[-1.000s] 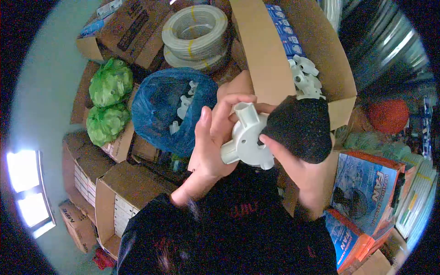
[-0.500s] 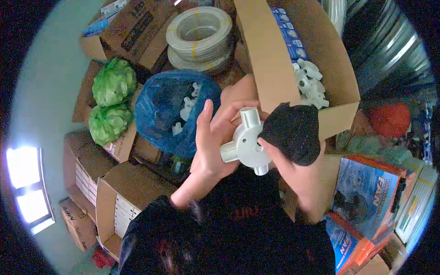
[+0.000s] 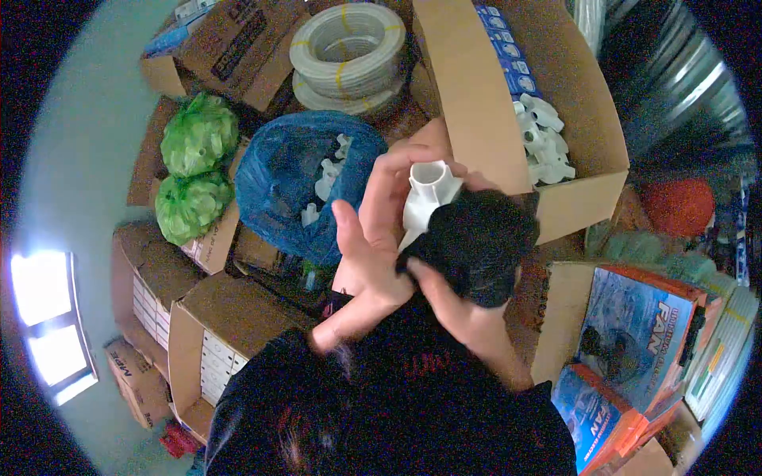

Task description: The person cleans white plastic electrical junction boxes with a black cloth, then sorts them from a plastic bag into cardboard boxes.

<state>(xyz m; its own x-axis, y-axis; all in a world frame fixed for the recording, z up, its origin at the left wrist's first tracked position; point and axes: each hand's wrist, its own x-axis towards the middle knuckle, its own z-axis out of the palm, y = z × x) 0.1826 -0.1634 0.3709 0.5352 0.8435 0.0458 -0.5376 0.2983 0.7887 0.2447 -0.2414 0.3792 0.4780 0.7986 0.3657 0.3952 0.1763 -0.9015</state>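
Observation:
A white plastic conduit junction box [image 3: 423,208], a round body with short pipe sockets, is tilted in front of my chest. One socket opening points up toward me. My left hand [image 3: 375,258] is curled round its far and left side, thumb raised. In my right hand [image 3: 456,305] is a black cloth [image 3: 486,246], which lies against the fitting and covers its right and lower part. My right fingers are mostly hidden under the cloth.
A blue plastic bag [image 3: 266,178] with white fittings stands beyond my left hand. On the right, an open carton [image 3: 583,202] holds more fittings [image 3: 548,143]. Also around are green bags [image 3: 194,202], coiled pipe [image 3: 349,59] and fan boxes [image 3: 635,333].
The junction box has been turned and tilted, so its flat face no longer shows and a socket points up. The cloth has moved left and down over it.

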